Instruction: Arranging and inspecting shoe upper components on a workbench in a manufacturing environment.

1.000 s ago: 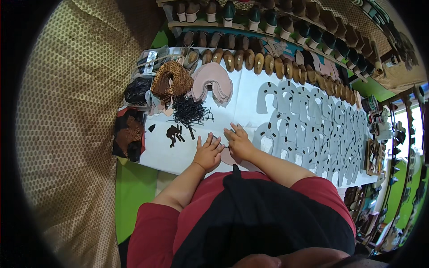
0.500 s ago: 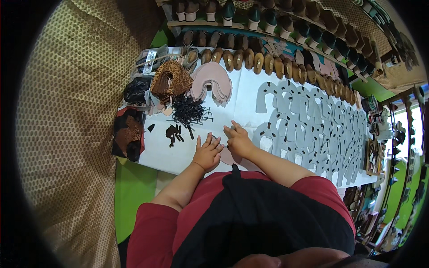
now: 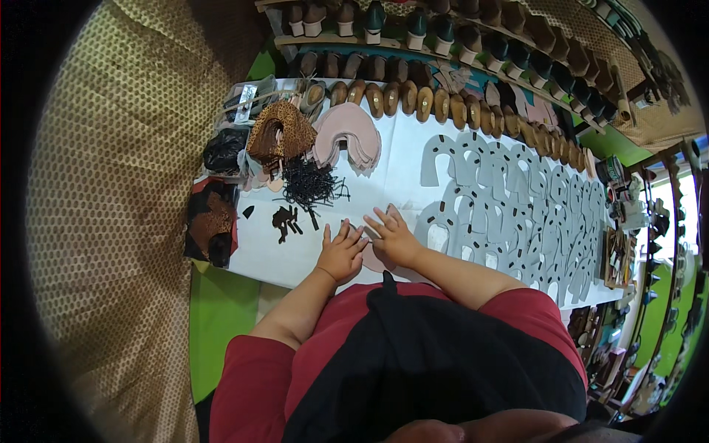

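Head view, left to right: patterned curtain (image 3: 118, 221), then white table (image 3: 258, 252) bearing leopard pieces (image 3: 299, 129), black strips (image 3: 304, 184), pink stack (image 3: 347, 122). Left hand (image 3: 342, 252) and right hand (image 3: 396, 242), fingers spread wide, partly cover a pink piece (image 3: 376, 261) at the near edge. Rightward, grey pieces (image 3: 487, 173) lie in rows; lasts (image 3: 425, 105), marks too small to read, line the far edge; green wall (image 3: 668, 317) beyond.

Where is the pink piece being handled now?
In the head view, the pink piece lies at the near edge of the white tabletop, between the left hand and right hand, partly hidden.
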The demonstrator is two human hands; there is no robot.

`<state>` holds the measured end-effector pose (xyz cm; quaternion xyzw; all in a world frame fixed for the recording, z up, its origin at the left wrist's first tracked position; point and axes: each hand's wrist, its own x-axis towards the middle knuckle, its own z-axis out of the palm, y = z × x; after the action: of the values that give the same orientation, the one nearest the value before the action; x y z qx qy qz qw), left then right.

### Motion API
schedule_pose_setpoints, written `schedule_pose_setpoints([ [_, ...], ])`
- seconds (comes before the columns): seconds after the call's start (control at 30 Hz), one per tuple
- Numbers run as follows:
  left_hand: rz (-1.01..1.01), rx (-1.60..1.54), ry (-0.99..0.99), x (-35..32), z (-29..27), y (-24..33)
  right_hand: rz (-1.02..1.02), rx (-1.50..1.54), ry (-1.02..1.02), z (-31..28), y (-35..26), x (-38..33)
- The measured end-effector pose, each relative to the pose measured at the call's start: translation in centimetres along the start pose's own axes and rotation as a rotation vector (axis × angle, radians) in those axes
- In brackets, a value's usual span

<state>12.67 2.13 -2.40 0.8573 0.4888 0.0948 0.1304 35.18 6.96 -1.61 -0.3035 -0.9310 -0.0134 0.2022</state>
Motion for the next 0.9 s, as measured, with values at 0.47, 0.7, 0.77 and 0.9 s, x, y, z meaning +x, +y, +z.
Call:
schedule_pose_setpoints([
  [0.47,0.014,0.028,-0.081,0.6,-0.5,0.4,0.431,0.365,-0.035,0.4,2.4,-1.6],
  [0.7,0.021,0.011,-0.065,0.6,0.0,0.0,0.236,0.222,-0.228,-1.1,2.8,-0.4],
  [0.77,0.016,0.012,-0.073,0.7,-0.1,0.1,0.164,0.218,-0.176,-0.6,3.0,-0.6],
  [0.9,0.009,-0.009,-0.071,0.6,-0.1,0.1,0.089,0.136,-0.186,-0.6,2.5,-0.4],
])
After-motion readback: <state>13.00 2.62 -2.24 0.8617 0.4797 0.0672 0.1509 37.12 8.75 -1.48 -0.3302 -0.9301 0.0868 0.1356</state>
